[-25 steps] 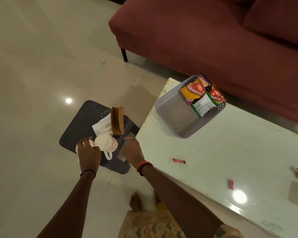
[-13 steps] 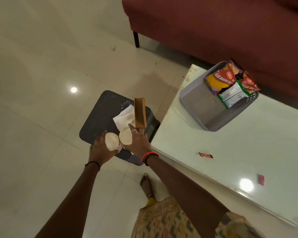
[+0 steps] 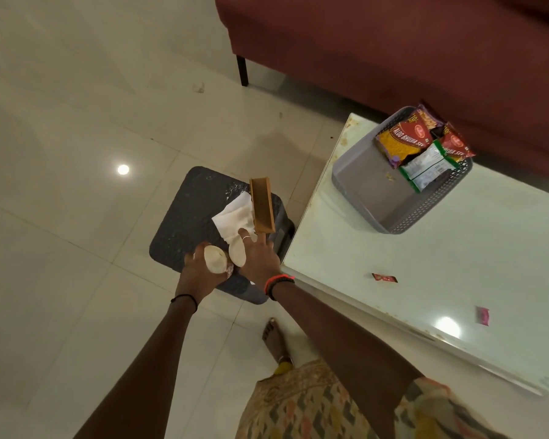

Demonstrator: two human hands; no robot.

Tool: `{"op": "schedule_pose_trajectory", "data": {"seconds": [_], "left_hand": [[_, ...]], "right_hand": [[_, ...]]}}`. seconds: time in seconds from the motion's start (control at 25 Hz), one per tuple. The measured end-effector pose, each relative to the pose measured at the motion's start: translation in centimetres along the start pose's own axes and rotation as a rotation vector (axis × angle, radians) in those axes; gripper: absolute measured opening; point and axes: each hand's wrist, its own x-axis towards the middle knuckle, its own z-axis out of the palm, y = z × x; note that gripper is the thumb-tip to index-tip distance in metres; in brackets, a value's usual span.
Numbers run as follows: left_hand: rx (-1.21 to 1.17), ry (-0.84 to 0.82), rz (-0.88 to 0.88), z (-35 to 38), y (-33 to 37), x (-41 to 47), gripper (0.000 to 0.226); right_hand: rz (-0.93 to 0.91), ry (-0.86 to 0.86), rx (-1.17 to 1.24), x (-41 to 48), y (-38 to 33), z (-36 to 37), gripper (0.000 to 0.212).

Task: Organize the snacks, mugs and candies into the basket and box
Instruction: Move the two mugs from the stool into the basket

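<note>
From the head: two small white ceramic mugs over the dark grey square stool (image 3: 184, 217), just beside the table edge. Left mug (image 3: 215, 262) gripped in left hand (image 3: 200, 275), right mug (image 3: 237, 253) clasped by right hand (image 3: 262, 261). Four snack packets (image 3: 403, 144) bunched in grey perforated plastic basket (image 3: 371, 198) at pale glass table (image 3: 425, 264) corner. Two loose candies: red candy (image 3: 384, 277), pink candy (image 3: 483, 315). Open tiled floor (image 3: 61, 248) leftward.

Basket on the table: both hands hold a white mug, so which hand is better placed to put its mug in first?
Likely the right. The right hand, holding one mug, is beside the table, on the grey basket's side; the left hand with the other mug is farther off, over the dark stool.
</note>
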Motion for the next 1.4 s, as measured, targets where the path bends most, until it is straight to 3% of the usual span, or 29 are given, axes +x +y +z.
{"op": "schedule_pose_trajectory", "data": {"seconds": [0.16, 0.32, 0.84, 1.16, 1.4], "left_hand": [[0.058, -0.026, 0.014, -1.3, 1.0, -0.9, 0.091], [0.188, -0.101, 0.148, -3.1, 3.9, -2.1, 0.085], [0.318, -0.189, 0.436, -5.8, 20.9, 0.5, 0.084], [0.314, -0.188, 0.49, -0.6, 34.3, 6.1, 0.083], [0.32, -0.198, 0.52, 5.8, 40.3, 10.6, 0.085]], "right_hand": [[0.062, 0.006, 0.049, -1.7, 0.1, -0.9, 0.085], [0.146, 0.052, 0.087, -3.8, 0.6, -3.2, 0.076], [0.387, 0.313, 0.317, -5.1, 9.1, -16.4, 0.08], [0.538, 0.419, 0.428, -1.2, 19.3, -24.7, 0.091], [0.602, 0.47, 0.478, 2.2, 25.7, -25.7, 0.09]]}}
